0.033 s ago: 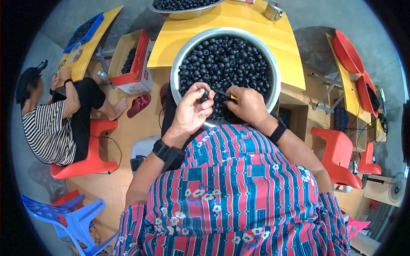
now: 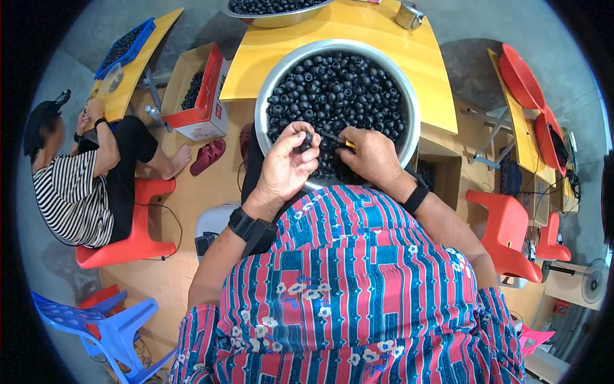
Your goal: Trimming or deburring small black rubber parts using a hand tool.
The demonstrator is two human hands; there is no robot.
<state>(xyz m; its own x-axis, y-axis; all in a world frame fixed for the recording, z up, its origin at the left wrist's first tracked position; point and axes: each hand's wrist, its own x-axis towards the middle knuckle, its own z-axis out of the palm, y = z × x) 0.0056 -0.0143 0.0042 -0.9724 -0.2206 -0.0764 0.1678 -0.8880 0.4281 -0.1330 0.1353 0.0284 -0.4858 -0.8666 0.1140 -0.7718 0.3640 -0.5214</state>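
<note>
My left hand (image 2: 286, 161) is above the near left part of a wide metal basin (image 2: 261, 112). Thumb and fingertips pinch one small, round black piece (image 2: 306, 142). From the right, my right hand (image 2: 373, 155) grips a thin-bladed hand tool (image 2: 332, 138) with a yellow and black handle. The blade points left at the held piece; whether its tip touches is too small to tell. Below both hands, the basin is heaped with shiny round black pieces (image 2: 339, 86), many showing a hole.
The basin overlaps the near edge of a yellow table (image 2: 432, 83). A second filled basin (image 2: 281, 19) and a metal cup (image 2: 409, 15) stand farther back. Left are a red-and-white carton (image 2: 208, 115) and a seated person (image 2: 80, 179). Red stools (image 2: 502, 233) stand right.
</note>
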